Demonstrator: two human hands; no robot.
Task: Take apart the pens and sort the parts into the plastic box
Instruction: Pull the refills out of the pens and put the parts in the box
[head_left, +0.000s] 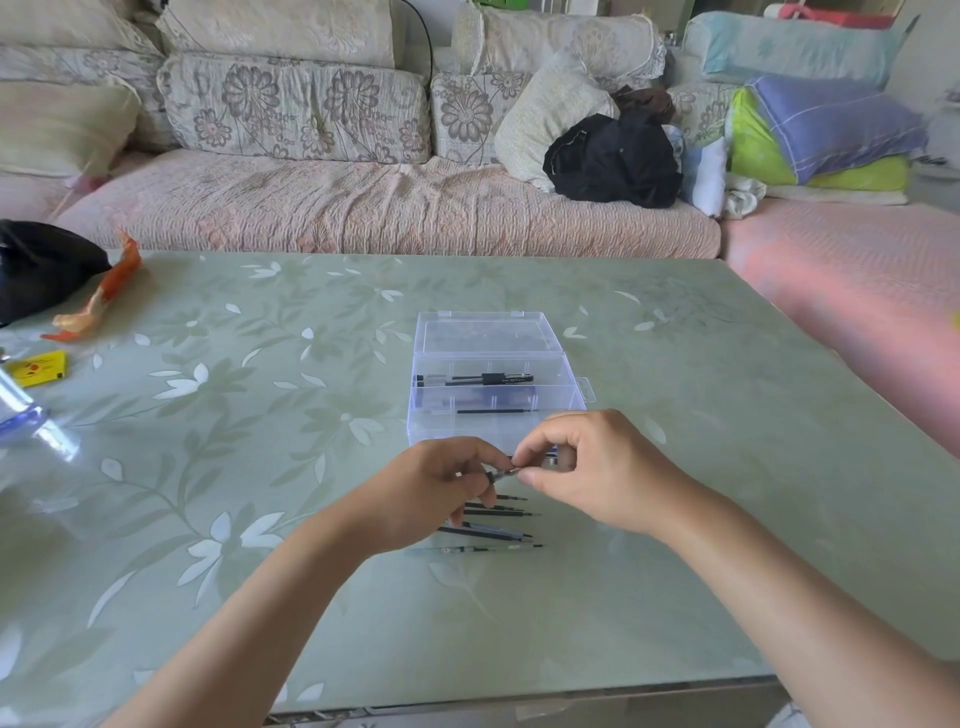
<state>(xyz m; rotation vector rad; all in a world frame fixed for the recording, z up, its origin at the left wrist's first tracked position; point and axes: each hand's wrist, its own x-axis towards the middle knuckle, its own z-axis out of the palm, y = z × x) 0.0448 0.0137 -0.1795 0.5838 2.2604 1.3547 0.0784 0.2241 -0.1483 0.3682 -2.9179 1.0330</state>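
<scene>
- The slim black pen (503, 473) sits pinched between your two hands, level and crosswise, just in front of the near wall of the box; only a short dark stretch with a pale metal tip shows between the fingers.
- Your left hand (431, 491) curls narrowly around the pen's left end, its fingertips (491, 464) pressed to the barrel.
- Your right hand (587, 467) closes thumb and forefinger on the tip end, the other fingers tucked in a loose fist.
- The clear rectangular plastic box (571, 395) stands just beyond both hands, lid thrown back flat behind it, thin walls dividing it into long compartments.
- In the compartment farthest from your hands lies a capped black pen (488, 379); in the middle one, a single thin black refill (493, 411).
- Below your hands, toward you, a loose row of thin black refills and pen parts (493, 525) lies side by side on the glossy pale-green glass table (311, 415), printed with white flowers and leaves.
- Well to your left hand's side sit a small yellow card (39, 368) and a crumpled orange wrapper (98, 299).
</scene>
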